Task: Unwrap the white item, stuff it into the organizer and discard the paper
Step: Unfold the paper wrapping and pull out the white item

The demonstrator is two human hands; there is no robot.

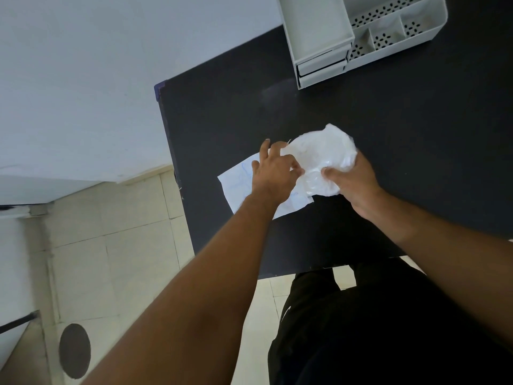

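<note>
**Head view: both hands on a crumpled white item above a sheet of paper**

The head camera looks down on a black table (361, 120) with both bare forearms reaching in from the bottom edge. The right hand (352, 180) grips the white item (323, 157), a crumpled, translucent white bundle, from its right and lower side; the thumb and fingers are curled and clamped into the material. The left hand (273, 169) meets the bundle at its left edge, its thumb and forefinger pinched together on the material while the other fingers are spread apart and arch over the paper.

The paper (238, 180) is a flat white sheet with faint blue marks, lying on the table near its left-front part, mostly under the left hand and wrist; the bundle overlaps its right end. Whether the bundle rests on the sheet or is lifted just clear cannot be told.

The organizer (388, 54), white plastic, stands at the far edge of the table, well apart from the hands. It has a tall open bin on the left with drawer fronts below, and low compartments with perforated floors on the right.

Left of the table lie pale floor tiles (125, 245) and a white wall (83, 79).
</note>
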